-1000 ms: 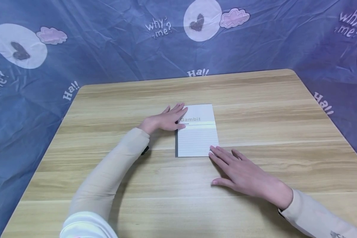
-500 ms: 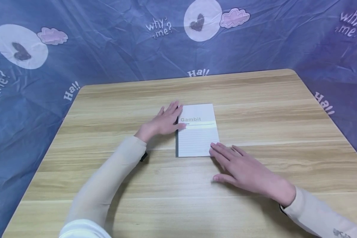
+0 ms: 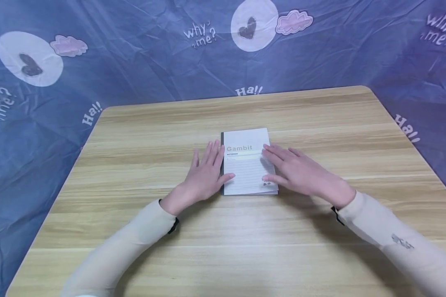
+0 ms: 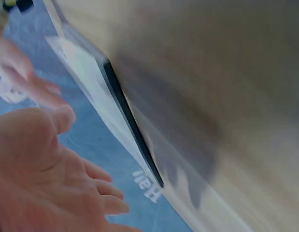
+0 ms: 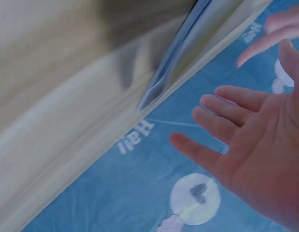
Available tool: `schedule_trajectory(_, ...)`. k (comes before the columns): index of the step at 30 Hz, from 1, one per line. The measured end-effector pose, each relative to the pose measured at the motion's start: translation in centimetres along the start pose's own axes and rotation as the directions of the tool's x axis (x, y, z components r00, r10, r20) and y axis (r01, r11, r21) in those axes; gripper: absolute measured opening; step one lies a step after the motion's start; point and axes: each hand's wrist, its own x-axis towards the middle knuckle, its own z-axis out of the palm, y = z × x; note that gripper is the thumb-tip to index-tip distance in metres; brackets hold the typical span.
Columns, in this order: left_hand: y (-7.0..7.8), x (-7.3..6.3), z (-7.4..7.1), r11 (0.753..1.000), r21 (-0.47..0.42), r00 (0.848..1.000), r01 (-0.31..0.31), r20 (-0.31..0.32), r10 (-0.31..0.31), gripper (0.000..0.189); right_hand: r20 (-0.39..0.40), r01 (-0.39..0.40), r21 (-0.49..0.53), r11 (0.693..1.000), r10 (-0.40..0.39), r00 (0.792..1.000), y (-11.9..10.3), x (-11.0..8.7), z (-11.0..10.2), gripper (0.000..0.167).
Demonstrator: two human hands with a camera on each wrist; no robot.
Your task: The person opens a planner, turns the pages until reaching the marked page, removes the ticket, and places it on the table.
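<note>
A white notebook (image 3: pixel 245 140) marked "Gambit" lies on the wooden table, its dark spine to the left. Over the spine side is my left hand (image 3: pixel 202 177), fingers straight and spread, the thumb overlapping the cover. My right hand (image 3: pixel 304 171) is above the right edge with straight fingers, the fingertips over the cover. The left wrist view shows the palm of the left hand (image 4: pixel 48 183) apart from the notebook's dark spine (image 4: pixel 132 123). In the right wrist view the page edges (image 5: pixel 176 60) stand slightly parted, with the right hand (image 5: pixel 265 135) open, holding nothing.
The wooden table (image 3: pixel 171 268) extends around the notebook on all sides. Behind and beside it hangs a blue cloth (image 3: pixel 145 62) with printed words, hearts and clouds.
My left hand has come back toward me along the spine. The right hand has moved farther away along the right edge, and the notebook's near right corner now shows, slightly parted.
</note>
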Motion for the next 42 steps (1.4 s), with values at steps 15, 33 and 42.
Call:
schedule_trajectory(15,2.5,-3.2,1.3,0.997,0.077,0.993,0.003,0.114,-0.012,0.085,0.095,-0.168,0.084,0.982,0.16,0.982,7.2,7.9,-0.5,0.068)
schedule_trajectory(33,2.5,-3.0,1.7,0.991,0.13,0.988,0.022,0.151,-0.042,0.075,0.041,-0.145,0.167,0.975,0.14,0.989,8.5,9.5,0.1,0.051)
schedule_trajectory(42,2.5,-2.9,1.8,0.989,0.147,0.984,0.035,0.17,-0.06,0.076,-0.089,-0.133,0.292,0.947,0.166,0.982,8.1,10.2,-0.3,0.034)
